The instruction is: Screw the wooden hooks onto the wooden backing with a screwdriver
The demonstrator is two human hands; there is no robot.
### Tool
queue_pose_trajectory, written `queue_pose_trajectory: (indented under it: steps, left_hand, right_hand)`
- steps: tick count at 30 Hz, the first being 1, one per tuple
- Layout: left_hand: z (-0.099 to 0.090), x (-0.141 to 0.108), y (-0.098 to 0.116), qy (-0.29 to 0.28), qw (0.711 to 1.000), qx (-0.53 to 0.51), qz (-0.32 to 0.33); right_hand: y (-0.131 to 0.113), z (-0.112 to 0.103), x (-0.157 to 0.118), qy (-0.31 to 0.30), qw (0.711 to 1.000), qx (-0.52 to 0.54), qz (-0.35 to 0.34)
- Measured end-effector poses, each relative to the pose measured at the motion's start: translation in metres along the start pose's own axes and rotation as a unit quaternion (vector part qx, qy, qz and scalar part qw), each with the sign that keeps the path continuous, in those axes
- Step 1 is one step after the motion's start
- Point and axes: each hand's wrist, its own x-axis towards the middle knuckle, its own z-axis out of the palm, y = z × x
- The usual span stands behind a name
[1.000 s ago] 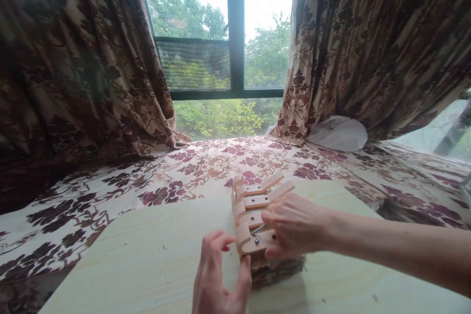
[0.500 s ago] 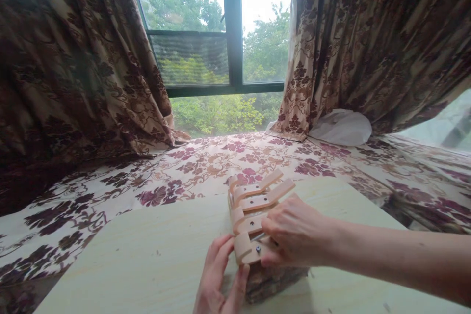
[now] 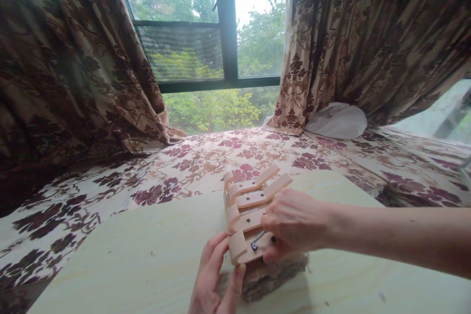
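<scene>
Several beige curved hooks lie side by side across a bark-edged wooden block, with dark screws in their flat parts. Fingers and thumb of my left hand grip the rounded end of the nearest hook and the block's edge. My right hand is closed over the hooks' right side. From its fingers a thin metal hex key slants down to a screw in the nearest hook. Another dark screw shows beside my right fingers. The rest of the key is hidden in the hand.
The block rests on a pale wooden board with small crumbs on it. Beyond it spreads a flowered cloth. Patterned curtains flank a window. A white bag lies by the right curtain.
My right hand has shifted slightly, and the metal hex key now shows between its fingers and the nearest hook's screw. My left hand keeps its grip. The view has tilted slightly.
</scene>
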Motion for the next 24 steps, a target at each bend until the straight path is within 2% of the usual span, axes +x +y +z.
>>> queue_pose_trajectory:
  steps: [5, 14, 24]
  left_hand:
    - [-0.0004, 0.0002, 0.0004, -0.012, 1.0, 0.002, 0.007]
    - [0.0001, 0.0009, 0.0007, -0.011, 1.0, 0.0, 0.014]
    - [0.0001, 0.0005, -0.0021, -0.022, 1.0, -0.003, 0.001]
  right_hand:
    - [-0.0012, -0.0041, 0.002, -0.028, 1.0, -0.008, 0.0]
    - [-0.0001, -0.0008, 0.0038, -0.029, 0.999, -0.026, -0.021]
    - [0.0046, 0.001, 0.0059, -0.001, 0.998, -0.035, -0.049]
